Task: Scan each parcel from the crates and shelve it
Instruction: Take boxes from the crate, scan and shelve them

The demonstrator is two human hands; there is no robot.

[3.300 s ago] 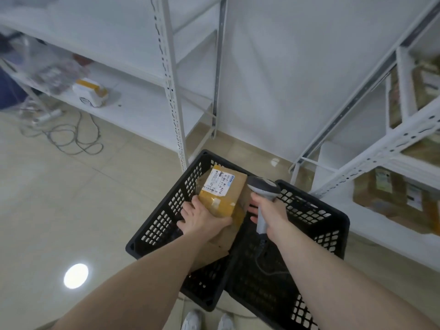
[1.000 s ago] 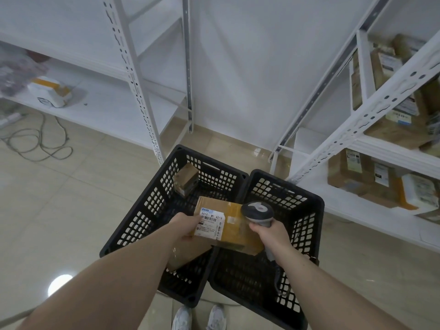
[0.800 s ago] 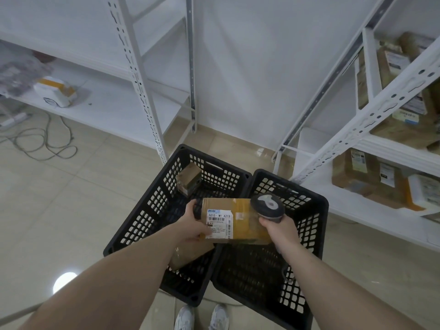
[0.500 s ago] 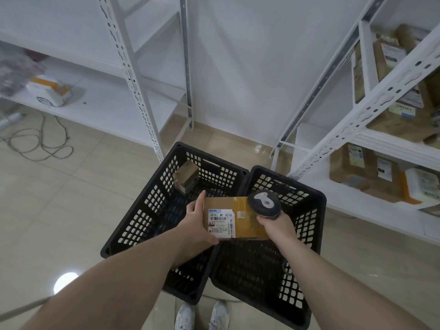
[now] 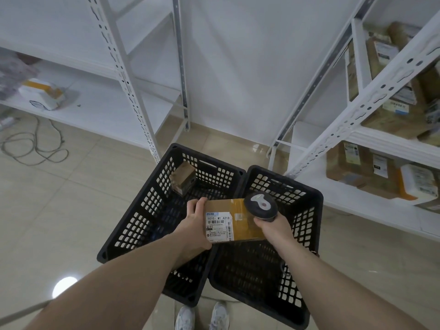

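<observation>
Over the two black crates (image 5: 133, 231), the left hand (image 5: 194, 228) is holding a brown parcel (image 5: 234, 219) and the right hand (image 5: 273, 228) is gripping the scanner (image 5: 260, 207). One small parcel (image 5: 182, 178) is waiting in the left crate; many parcels (image 5: 352, 166) are sitting shelved.

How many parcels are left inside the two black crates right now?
1 visible: a small brown parcel leaning in the left crate's far corner. The right crate shows none, though the held parcel and hands hide part of both floors.
</observation>
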